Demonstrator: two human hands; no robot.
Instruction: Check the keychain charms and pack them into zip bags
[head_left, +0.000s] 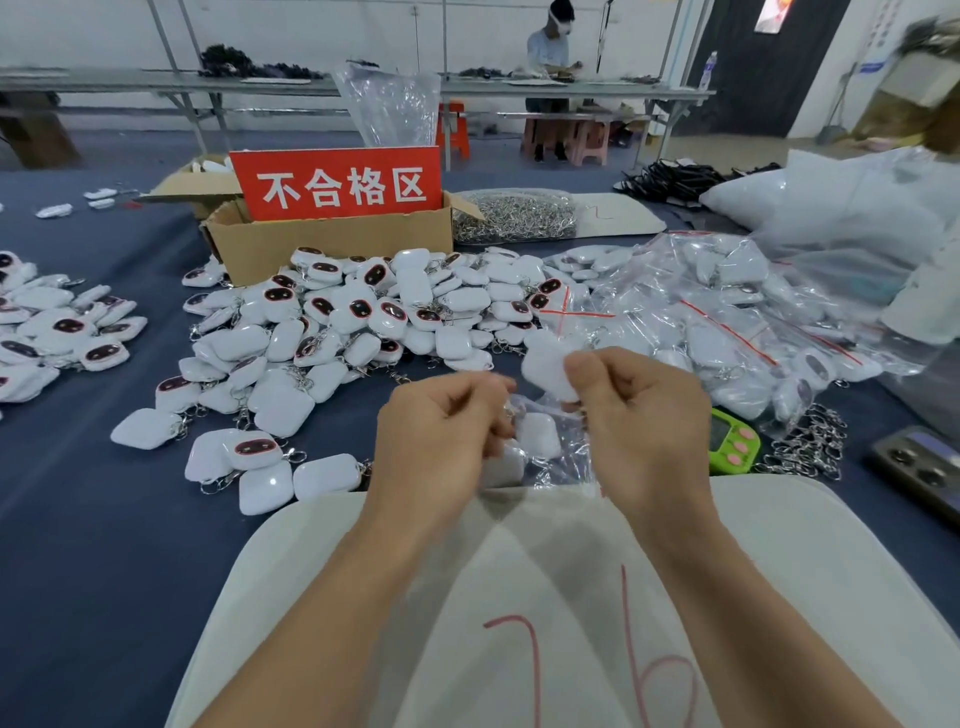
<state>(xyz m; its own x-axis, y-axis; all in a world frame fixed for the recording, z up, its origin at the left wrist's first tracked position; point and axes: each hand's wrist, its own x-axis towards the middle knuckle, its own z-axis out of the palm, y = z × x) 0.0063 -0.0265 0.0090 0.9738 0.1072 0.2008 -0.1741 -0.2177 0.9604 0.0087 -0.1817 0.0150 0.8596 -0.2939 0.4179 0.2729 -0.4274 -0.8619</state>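
Observation:
My right hand (641, 415) pinches a white keychain charm (545, 366) between thumb and fingers, its blank back facing me. My left hand (441, 426) has its fingers curled round the edge of a clear zip bag (540, 441) that lies between both hands and holds a white charm or two. A large heap of loose white charms (353, 322), some showing dark faces, lies just beyond my hands. To the right spreads a pile of filled zip bags (727, 312) with red seal lines.
A cardboard box (332, 244) with a red sign stands behind the heap. More charms (57, 322) lie at the left. A green timer (732, 441), loose key rings (810, 441) and a phone (919, 467) sit at the right. A cream cloth (779, 545) covers the near edge.

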